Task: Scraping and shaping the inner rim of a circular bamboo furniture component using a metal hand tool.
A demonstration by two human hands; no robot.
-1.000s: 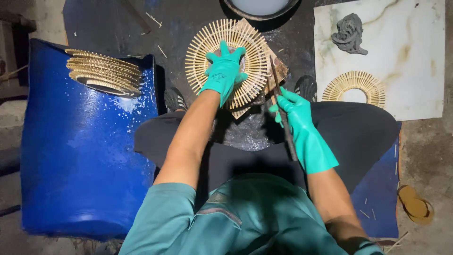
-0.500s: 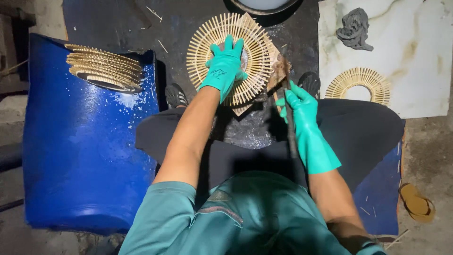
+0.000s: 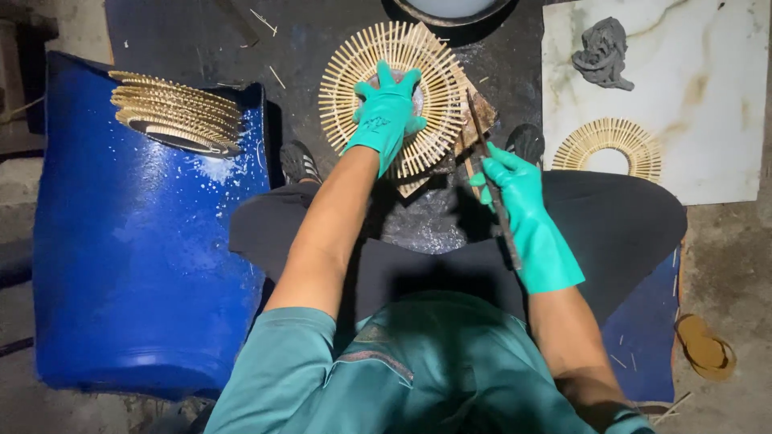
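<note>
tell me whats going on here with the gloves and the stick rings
A seated person in green gloves is working on a round ring of thin sticks. The left hand presses down on its centre, while the right hand holds a thin dark tool at the ring's right edge. A stack of similar rings sits on the blue barrel to the left, and one more ring lies on the marble slab beside a grey lump.
</note>
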